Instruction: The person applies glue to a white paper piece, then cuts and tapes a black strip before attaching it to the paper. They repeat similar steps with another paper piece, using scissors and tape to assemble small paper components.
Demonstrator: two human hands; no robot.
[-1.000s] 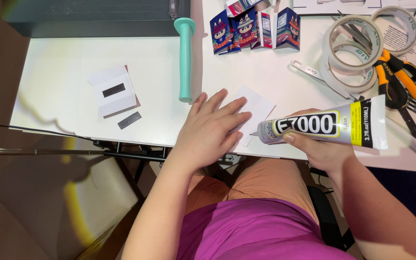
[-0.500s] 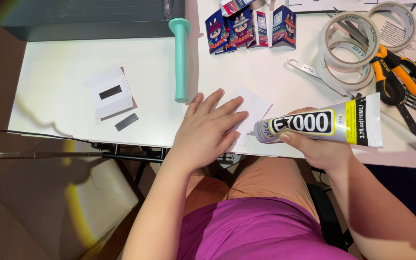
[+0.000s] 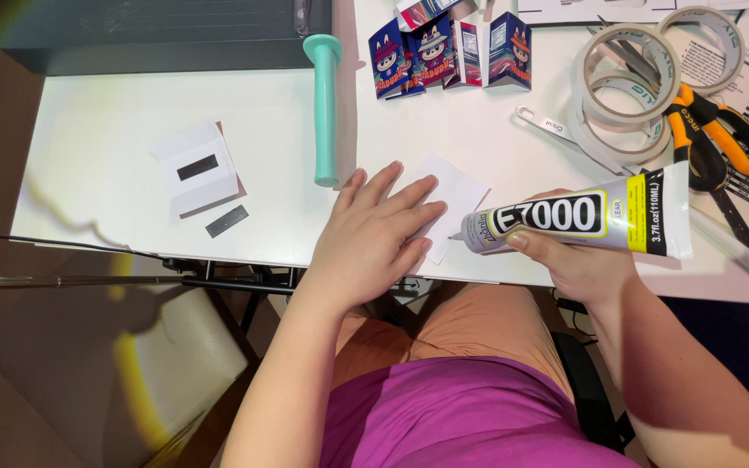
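The right hand [image 3: 578, 264] is gripping a tube of glue [image 3: 578, 221] from underneath, fingers wrapping its lower body and the thumb pressing on the front just behind the shoulder. The tube is lying nearly level, its fine nozzle pointing left at the edge of a white card [image 3: 448, 195]. It is probably a soft, collapsible tube, light but easy to over-squeeze, so a hold near the shoulder is likely giving the best control of the tip; the flat crimped tail would offer little.

The left hand [image 3: 374, 238] is lying flat and released, palm down, fingers spreading over the card and pinning it to the counter [image 3: 114, 217]. The card looks thin, light and easily creased, and would likely slide without that pressure. Both forearms are coming up from the lap, the wrists nearly straight.

Just left of the fingers a teal handle [image 3: 325, 108] is lying. Farther out are small printed boxes [image 3: 444, 52], rolls of tape [image 3: 626, 74] and orange-handled pliers [image 3: 717, 130].
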